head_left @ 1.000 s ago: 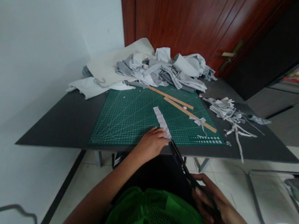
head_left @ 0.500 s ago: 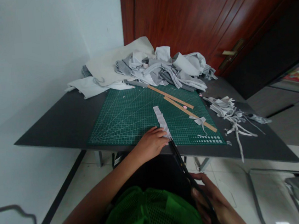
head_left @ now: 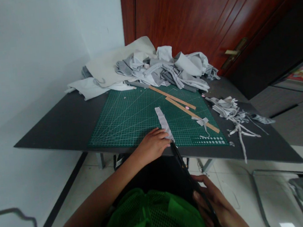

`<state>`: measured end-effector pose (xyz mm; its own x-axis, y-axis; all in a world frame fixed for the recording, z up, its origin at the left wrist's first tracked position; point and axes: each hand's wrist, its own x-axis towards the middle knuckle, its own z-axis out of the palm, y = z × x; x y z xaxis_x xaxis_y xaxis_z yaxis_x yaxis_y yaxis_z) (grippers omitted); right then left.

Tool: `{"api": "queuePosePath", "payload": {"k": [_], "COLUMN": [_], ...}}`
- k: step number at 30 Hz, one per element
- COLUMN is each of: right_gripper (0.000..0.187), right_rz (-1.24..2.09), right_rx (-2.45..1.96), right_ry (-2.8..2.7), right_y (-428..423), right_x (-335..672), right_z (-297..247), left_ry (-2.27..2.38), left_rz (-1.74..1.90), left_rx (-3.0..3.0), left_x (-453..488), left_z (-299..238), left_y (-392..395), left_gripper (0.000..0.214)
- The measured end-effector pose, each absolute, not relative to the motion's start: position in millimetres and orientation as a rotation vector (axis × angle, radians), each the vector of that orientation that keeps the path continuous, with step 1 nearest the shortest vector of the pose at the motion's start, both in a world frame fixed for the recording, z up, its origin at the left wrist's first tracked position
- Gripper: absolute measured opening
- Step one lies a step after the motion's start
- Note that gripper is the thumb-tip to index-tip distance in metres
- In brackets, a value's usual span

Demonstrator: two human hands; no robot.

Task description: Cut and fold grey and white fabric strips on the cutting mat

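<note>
A narrow strip of pale grey fabric (head_left: pixel 161 118) lies on the green cutting mat (head_left: pixel 124 112), its near end close to the mat's front edge. My left hand (head_left: pixel 156 142) is at that end, fingers together, fingertips on the strip's edge and holding it down. Large black scissors (head_left: pixel 182 166) slant up from the lower right, with their tip at the strip's near end, beside my left fingers. In front of the table edge, my right hand (head_left: pixel 213 201) is closed around the scissors' handles. The handle loops are partly hidden by the fingers.
Crumpled grey and white fabric (head_left: pixel 160 71) is heaped along the back of the dark table (head_left: pixel 61 126). Two wooden rulers (head_left: pixel 180 105) lie across the mat's right side, with a small scrap (head_left: pixel 202 122) on one. Thin offcuts (head_left: pixel 225 107) are piled at the right.
The scissors' tip has shifted very slightly down and left, just off the strip's near end. My left hand and the strip have hardly moved.
</note>
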<state>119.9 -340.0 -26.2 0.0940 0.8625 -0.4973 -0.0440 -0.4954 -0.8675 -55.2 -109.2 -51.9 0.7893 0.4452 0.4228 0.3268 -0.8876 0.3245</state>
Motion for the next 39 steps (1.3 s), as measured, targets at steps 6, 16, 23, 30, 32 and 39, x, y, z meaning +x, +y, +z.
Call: {"api": "queuePosePath", "payload": {"k": [6, 16, 23, 30, 32, 39], "right_gripper": [0.057, 0.058, 0.055, 0.06, 0.06, 0.06], "right_rz": [1.533, 1.506, 1.475, 1.487, 1.487, 1.472], "right_rx": [-1.557, -1.578, -1.612, -1.641, -1.646, -1.664], "right_ry": [-0.684, -0.644, -0.71, -0.808, -0.811, -0.856], "right_y": [-338.0, -335.9, -336.7, -338.3, -338.5, -337.9], "right_x": [116.4, 114.9, 116.1, 118.2, 117.9, 119.9], "right_z": [-21.6, -16.1, -17.8, -21.3, -20.6, -22.6], "left_ry": [0.603, 0.605, 0.617, 0.61, 0.612, 0.598], "left_rz": [0.758, 0.762, 0.758, 0.759, 0.747, 0.739], "left_rx": [2.757, 2.75, 2.759, 2.768, 2.771, 2.791], "left_x": [-55.0, -55.7, -55.7, -55.6, -55.5, -55.5], "left_z": [-54.6, -53.3, -51.3, -53.8, -54.5, -52.8], "left_y": [-109.0, -109.6, -109.9, -110.0, -109.7, -110.2], "left_gripper": [0.008, 0.007, 0.008, 0.007, 0.007, 0.012]}}
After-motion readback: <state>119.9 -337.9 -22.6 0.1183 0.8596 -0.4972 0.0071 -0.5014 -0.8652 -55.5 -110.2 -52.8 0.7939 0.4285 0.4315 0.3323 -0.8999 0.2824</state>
